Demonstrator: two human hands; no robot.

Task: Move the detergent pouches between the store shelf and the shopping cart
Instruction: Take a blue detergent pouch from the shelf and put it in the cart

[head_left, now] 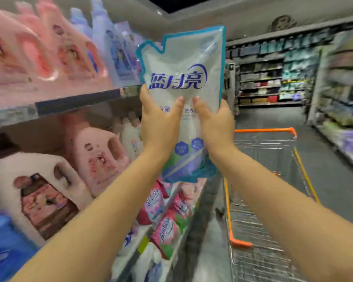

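Observation:
A white and blue detergent pouch with blue lettering hangs upright in the air at chest height, in front of the store shelf. My left hand grips its left edge, thumb on the front. My right hand grips its right edge the same way. The wire shopping cart with orange trim stands below and to the right of the pouch. Pink and green pouches lie on a lower shelf beneath my arms.
Pink and white detergent jugs fill the shelves on the left, blurred. A blue container sits at the lower left. The aisle floor runs ahead past the cart, with stocked shelves at the back and right.

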